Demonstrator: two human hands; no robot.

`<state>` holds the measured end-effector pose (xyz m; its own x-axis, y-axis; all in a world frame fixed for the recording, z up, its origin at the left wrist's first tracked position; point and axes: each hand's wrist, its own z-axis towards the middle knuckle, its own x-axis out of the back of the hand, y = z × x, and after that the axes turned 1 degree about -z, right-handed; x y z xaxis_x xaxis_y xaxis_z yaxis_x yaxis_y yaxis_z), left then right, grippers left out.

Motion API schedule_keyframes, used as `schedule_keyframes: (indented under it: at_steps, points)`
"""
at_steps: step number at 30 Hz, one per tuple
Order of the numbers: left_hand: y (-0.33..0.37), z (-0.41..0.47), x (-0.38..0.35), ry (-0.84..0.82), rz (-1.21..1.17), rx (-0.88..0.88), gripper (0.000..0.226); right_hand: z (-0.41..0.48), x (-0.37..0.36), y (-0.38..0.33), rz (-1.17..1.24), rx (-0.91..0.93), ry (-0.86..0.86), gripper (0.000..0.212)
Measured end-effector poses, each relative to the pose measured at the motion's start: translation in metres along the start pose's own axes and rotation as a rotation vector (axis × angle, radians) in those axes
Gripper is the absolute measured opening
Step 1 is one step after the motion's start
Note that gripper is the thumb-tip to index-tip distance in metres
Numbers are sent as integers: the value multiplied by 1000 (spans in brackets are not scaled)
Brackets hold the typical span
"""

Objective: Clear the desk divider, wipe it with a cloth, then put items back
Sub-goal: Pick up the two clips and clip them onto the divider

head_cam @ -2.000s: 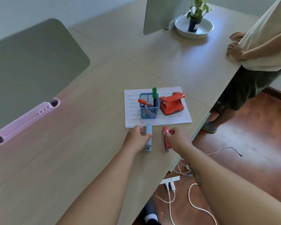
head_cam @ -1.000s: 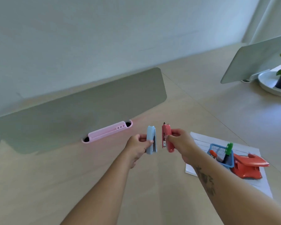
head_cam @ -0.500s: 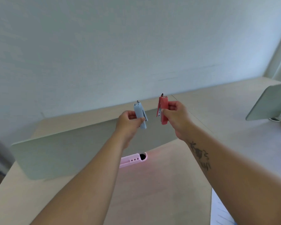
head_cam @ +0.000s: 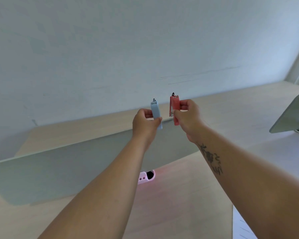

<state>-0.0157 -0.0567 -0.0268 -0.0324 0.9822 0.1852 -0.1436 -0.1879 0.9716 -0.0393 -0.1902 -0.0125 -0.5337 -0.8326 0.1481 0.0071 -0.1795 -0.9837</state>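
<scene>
My left hand (head_cam: pixel 146 122) pinches a blue stapler (head_cam: pixel 156 114) around its middle, upright, metal nose up. My right hand (head_cam: pixel 186 116) pinches a red stapler (head_cam: pixel 174 108) the same way, thumb on one flat side, fingers on the other. Both are raised just above the top edge of the grey desk divider (head_cam: pixel 62 173), close together but apart. I judge them light, rigid and smooth-sided, so a firm mid-body pinch suits; the hinged top could spring if I grip near the nose. Below, a pink tray (head_cam: pixel 145 177) is clipped to the divider, mostly hidden by my forearm; its visible end hole looks empty. The counter (head_cam: pixel 179 195) lies beneath.
</scene>
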Motion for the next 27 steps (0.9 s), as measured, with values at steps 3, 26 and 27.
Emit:
schedule_keyframes:
  at_steps: [3,26,27]
  points:
    - [-11,1,-10,19,37,10,23,6,-1,13,-37,-11,36,18]
    - [-23,-60,-10,-21,165,-98,11,-44,67,43,-227,-104,46,30]
    - [-21,-69,-13,-44,167,-108,9,-51,78,44,-240,-109,55,26]
